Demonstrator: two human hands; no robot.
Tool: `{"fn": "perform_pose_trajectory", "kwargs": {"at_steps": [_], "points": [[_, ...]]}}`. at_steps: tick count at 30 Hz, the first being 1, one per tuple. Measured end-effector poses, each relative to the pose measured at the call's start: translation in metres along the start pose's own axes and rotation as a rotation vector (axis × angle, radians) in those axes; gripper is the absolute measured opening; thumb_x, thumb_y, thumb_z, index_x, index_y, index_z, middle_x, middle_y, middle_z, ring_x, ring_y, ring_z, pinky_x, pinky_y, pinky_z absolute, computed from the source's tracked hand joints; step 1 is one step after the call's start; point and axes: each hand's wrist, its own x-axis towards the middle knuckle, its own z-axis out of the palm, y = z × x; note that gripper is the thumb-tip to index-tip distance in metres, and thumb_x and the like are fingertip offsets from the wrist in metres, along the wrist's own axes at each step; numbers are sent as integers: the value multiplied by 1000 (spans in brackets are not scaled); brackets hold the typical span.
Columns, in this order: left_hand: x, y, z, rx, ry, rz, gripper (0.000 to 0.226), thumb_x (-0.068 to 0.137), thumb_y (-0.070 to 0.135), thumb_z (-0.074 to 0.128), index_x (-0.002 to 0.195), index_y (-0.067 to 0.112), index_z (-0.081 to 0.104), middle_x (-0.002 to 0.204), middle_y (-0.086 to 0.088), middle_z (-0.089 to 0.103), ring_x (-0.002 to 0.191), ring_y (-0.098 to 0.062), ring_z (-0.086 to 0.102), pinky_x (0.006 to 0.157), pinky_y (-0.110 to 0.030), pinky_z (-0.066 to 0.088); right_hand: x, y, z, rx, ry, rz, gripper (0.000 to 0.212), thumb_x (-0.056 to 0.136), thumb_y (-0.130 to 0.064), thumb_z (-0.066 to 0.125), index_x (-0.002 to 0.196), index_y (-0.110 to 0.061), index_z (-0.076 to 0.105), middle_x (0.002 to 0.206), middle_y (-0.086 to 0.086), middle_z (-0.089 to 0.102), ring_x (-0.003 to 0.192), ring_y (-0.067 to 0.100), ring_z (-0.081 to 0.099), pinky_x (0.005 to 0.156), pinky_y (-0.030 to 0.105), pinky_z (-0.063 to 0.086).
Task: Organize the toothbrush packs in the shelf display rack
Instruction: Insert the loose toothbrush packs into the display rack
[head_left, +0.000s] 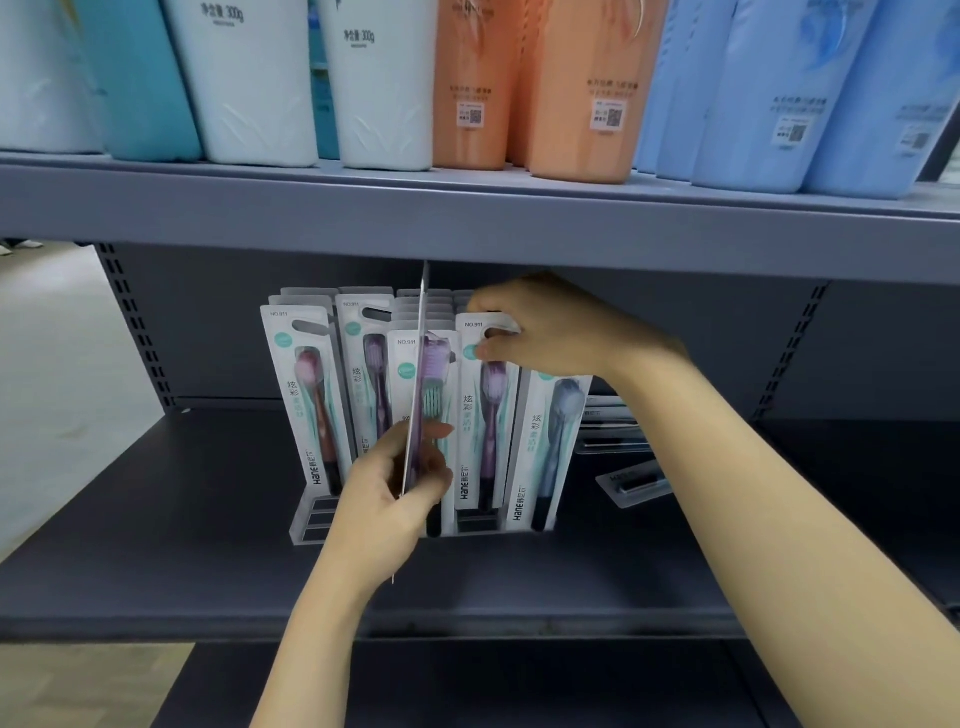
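Observation:
A clear display rack (311, 522) stands on the dark grey shelf (182, 519) with several white toothbrush packs upright in its slots. My left hand (387, 491) grips one pack (420, 364) by its lower part, turned edge-on to me in front of the rack's middle. My right hand (550, 327) pinches the top of a purple-brush pack (480, 415) standing in the rack. A blue-brush pack (548, 447) leans at the rack's right end, and a red-brush pack (311, 400) stands at the left end.
Several loose packs (631, 480) lie flat on the shelf to the right of the rack. The upper shelf's edge (467, 228) hangs close above the pack tops and carries large white, orange and blue bottles (576, 88). Slotted uprights (135, 322) flank the bay.

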Motion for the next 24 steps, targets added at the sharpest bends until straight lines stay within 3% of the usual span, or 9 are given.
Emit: {"fn": "perform_pose_trajectory", "kwargs": {"at_steps": [4,7,11,15,18,20,23,24], "points": [[1,-1,1,36,-11,-2,28,72,22,54,97,29,63,63,16,52,60,-3,49,61,-16,45,0,0,4,-20,19,14,17,87,-23,61,84,-9,54,63,-2,46,62,14,42,54,30,27],[2,-4,1,36,-49,-11,27,71,23,57,95,33,65,66,13,52,65,-9,51,67,-26,48,1,0,11,-125,28,33,21,88,-26,60,76,-13,48,66,0,42,80,20,40,63,30,26],[1,-5,1,-73,-184,-26,42,59,34,58,98,21,67,61,9,46,57,-11,43,58,-19,41,2,0,15,-245,44,23,22,88,-28,58,78,-12,48,66,-4,33,83,20,33,81,33,34],[1,-4,2,-184,-294,-35,45,57,30,55,98,16,66,60,2,42,56,-15,39,61,-22,39,4,1,15,-303,66,11,30,87,-33,59,68,-13,47,69,-3,44,83,22,38,74,32,29],[4,-8,3,-240,-328,-72,52,58,27,56,108,18,66,64,-3,48,56,-18,41,67,-33,37,2,4,11,-233,86,24,22,84,-31,63,94,-12,65,96,5,58,93,23,49,74,29,31],[6,-11,4,-265,-339,-108,54,58,23,57,111,17,66,70,-7,59,58,-19,47,68,-38,38,-5,3,3,-80,111,57,30,88,-24,60,117,-17,60,116,1,59,103,17,54,81,23,36],[9,-11,7,-255,-360,-163,46,55,20,61,98,6,70,80,-5,70,68,-13,61,65,-25,46,-18,-4,-10,117,182,92,37,93,-9,44,128,-20,52,119,-6,58,84,-5,52,74,4,35],[10,-10,9,-228,-364,-174,46,55,21,62,96,3,69,83,-4,72,73,-10,64,64,-21,48,-22,-6,-12,190,181,113,38,93,-9,41,126,-22,53,114,-7,59,77,-4,51,72,6,39]]}}
